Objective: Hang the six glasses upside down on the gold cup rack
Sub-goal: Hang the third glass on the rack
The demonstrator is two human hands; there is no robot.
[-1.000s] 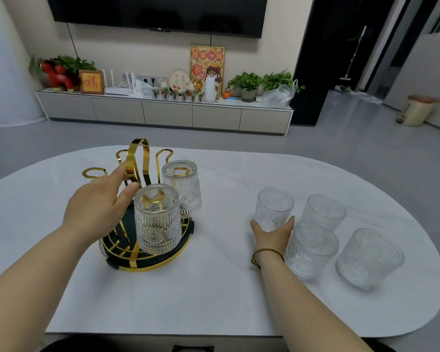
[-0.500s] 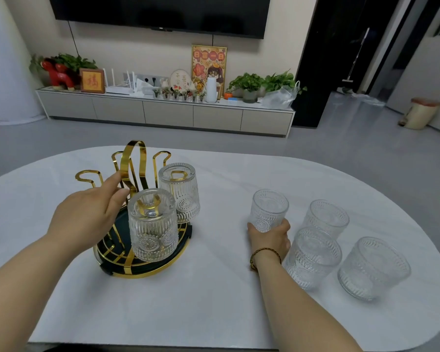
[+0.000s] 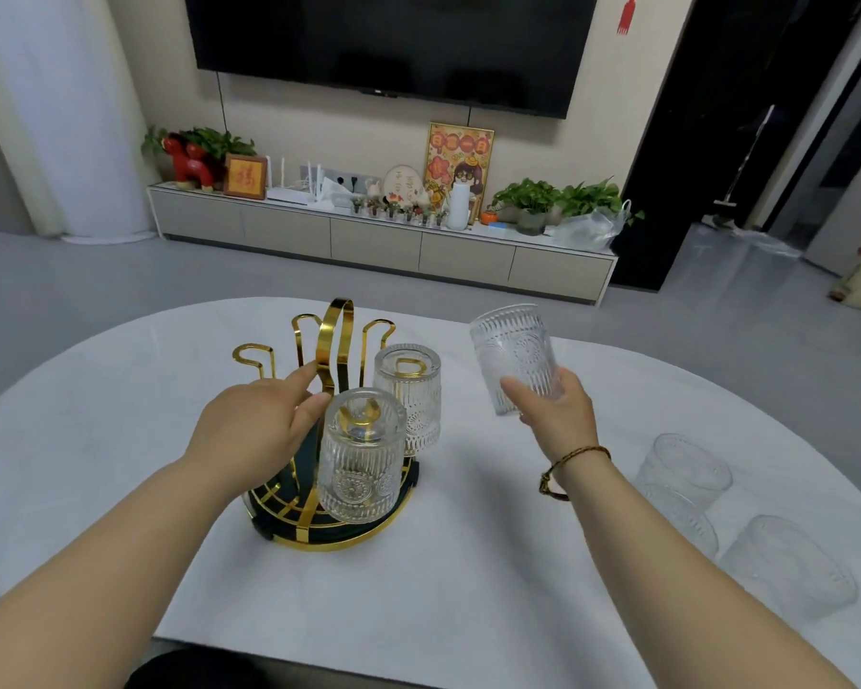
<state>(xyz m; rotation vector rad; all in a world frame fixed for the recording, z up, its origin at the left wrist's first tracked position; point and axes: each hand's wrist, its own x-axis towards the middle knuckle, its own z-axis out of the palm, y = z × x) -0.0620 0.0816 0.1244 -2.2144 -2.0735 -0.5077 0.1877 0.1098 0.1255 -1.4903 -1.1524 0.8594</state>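
The gold cup rack (image 3: 336, 340) with a dark round base stands left of centre on the white table. Two ribbed glasses hang upside down on it, the near glass (image 3: 361, 460) and the far glass (image 3: 411, 395). My left hand (image 3: 259, 425) rests against the rack's central gold handle, thumb and fingers touching it. My right hand (image 3: 555, 415) holds a third glass (image 3: 515, 353) upright in the air, right of the rack. Three more glasses stand upright on the table at the right: one (image 3: 687, 469), one (image 3: 694, 527) and one (image 3: 791, 564).
The oval white table (image 3: 468, 564) ends close to the front and right of the loose glasses. Beyond it lie grey floor, a low TV cabinet (image 3: 384, 241) with plants and ornaments, and a wall-mounted television.
My right hand has closed on a glass that stood on the table and lifted it up toward the rack. My left hand stays on the rack.
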